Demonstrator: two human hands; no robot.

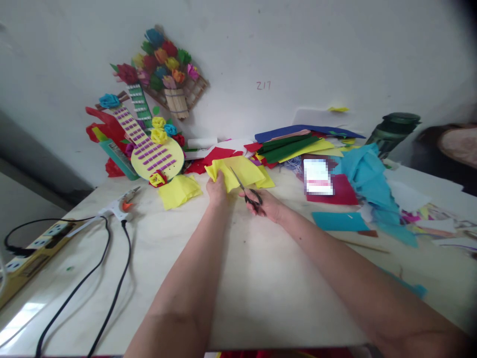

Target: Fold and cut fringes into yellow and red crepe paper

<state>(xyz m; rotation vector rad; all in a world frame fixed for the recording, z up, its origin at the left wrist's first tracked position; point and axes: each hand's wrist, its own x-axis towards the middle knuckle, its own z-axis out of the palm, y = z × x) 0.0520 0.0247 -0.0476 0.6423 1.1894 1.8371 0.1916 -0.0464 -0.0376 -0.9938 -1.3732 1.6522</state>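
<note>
In the head view my left hand [216, 190] grips the left end of a yellow sheet [244, 170], thin like crepe paper, raised a little off the table. My right hand [265, 205] is closed around the black handles of a pair of scissors [253, 198]. Their blades point up and to the left and lie against the yellow sheet; whether they are cutting it I cannot tell. To the left of my left hand rests a stack of yellow squares [180, 192].
A glue gun [116, 208] and its cable lie left, near a power strip [40, 243]. Paper-flower decorations [158, 154] lean on the wall. Colored sheets [294, 144], a blurred phone [318, 176], blue crepe paper [368, 171] and a dark bottle [393, 133] stand or lie right.
</note>
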